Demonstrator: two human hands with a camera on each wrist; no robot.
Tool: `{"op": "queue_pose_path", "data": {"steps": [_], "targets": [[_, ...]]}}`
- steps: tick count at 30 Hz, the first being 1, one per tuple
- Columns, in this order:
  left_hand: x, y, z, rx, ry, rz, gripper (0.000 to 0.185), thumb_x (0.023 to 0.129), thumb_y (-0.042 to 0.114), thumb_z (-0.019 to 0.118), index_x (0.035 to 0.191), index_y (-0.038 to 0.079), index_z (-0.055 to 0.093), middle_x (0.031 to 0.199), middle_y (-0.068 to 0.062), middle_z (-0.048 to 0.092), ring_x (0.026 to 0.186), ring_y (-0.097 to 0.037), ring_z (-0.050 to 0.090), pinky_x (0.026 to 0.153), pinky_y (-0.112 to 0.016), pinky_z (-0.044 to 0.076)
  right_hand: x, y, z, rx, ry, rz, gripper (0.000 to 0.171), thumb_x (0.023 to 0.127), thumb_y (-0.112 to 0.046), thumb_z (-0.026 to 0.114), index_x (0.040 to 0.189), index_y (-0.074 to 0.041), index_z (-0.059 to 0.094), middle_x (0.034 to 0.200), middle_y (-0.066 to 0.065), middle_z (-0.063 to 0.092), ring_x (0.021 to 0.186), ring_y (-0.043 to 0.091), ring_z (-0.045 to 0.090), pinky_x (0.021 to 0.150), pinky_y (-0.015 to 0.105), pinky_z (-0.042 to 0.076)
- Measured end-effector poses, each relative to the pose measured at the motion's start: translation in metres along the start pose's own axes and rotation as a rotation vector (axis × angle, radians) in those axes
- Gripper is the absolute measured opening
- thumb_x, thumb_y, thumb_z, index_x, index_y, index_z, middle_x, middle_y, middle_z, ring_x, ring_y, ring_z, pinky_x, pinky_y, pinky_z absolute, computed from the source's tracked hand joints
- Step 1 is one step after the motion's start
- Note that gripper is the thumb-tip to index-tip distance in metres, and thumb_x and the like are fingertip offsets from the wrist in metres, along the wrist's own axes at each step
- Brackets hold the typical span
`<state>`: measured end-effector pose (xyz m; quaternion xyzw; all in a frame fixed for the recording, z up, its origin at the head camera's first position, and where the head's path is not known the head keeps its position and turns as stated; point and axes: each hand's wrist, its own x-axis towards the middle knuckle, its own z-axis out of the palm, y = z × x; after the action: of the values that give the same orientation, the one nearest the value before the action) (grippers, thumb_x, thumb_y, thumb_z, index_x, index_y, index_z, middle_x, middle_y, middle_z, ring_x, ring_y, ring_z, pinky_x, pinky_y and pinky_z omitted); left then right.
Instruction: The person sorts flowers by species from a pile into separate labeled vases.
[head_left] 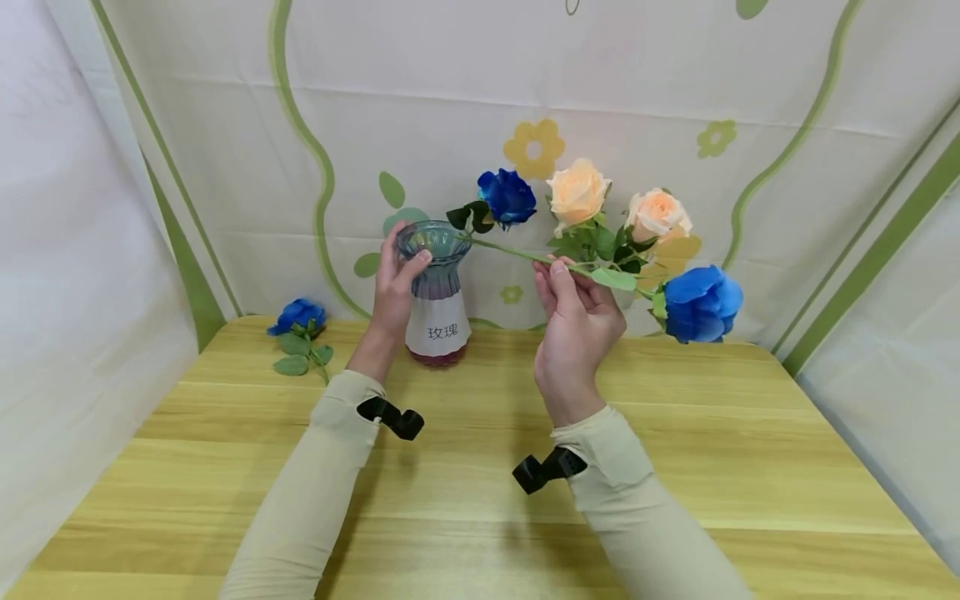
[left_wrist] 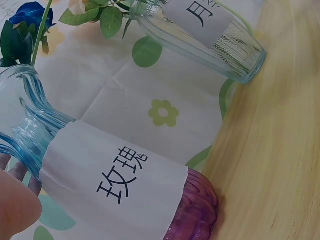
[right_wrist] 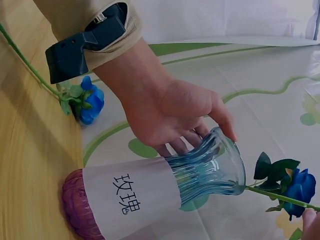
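Note:
My left hand [head_left: 393, 283] grips the neck of a glass vase [head_left: 438, 282], blue-green above and purplish at its base, with a white label in dark characters. The vase stands upright on the table. My right hand [head_left: 577, 333] pinches the green stem of a blue rose [head_left: 703, 304], holding it nearly level with the bloom to the right. The stem's far end lies at the vase's rim, also seen in the right wrist view. Behind that stem are a darker blue rose [head_left: 507, 197] and two peach roses [head_left: 579, 194].
Another blue rose [head_left: 298, 315] lies on the wooden table [head_left: 450, 517] at the left back. A second labelled glass vase [left_wrist: 240, 60], hidden behind my right hand in the head view, stands near the patterned cloth backdrop [head_left: 420, 50].

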<state>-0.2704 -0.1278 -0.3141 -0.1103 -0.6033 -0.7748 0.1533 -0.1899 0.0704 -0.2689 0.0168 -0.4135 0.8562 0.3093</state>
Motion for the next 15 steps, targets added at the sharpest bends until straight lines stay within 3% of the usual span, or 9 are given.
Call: {"op": "queue_pose_path", "data": {"steps": [4,9,15], "targets": [[0.000,0.000,0.001,-0.009,-0.001,0.005,0.076,0.102,0.023,0.058,0.168,0.015,0.023,0.171,-0.008,0.035,0.154,-0.026,0.039,0.132,-0.042,0.023,0.001,-0.003,0.003,-0.009,-0.015,-0.012,0.006,0.097,0.002,0.074,0.102,0.001,0.075,0.109,0.027,0.077,0.094,0.027,0.081,0.090,0.034,0.064],[-0.001,0.001,0.002,-0.013,0.000,0.008,0.076,0.102,0.023,0.058,0.168,0.016,0.023,0.171,-0.009,0.035,0.153,-0.027,0.039,0.132,-0.043,0.023,0.001,-0.003,0.006,-0.008,-0.013,-0.005,0.012,0.096,0.002,0.074,0.106,0.008,0.074,0.101,0.018,0.080,0.092,0.026,0.082,0.089,0.034,0.064],[0.000,0.004,0.002,-0.006,0.002,-0.007,0.074,0.102,0.023,0.058,0.168,0.017,0.024,0.171,-0.007,0.036,0.154,-0.025,0.038,0.132,-0.043,0.023,-0.002,0.000,0.017,-0.030,-0.028,0.051,0.012,0.095,0.004,0.074,0.106,0.009,0.074,0.098,0.017,0.079,0.091,0.026,0.082,0.089,0.035,0.065]]}}
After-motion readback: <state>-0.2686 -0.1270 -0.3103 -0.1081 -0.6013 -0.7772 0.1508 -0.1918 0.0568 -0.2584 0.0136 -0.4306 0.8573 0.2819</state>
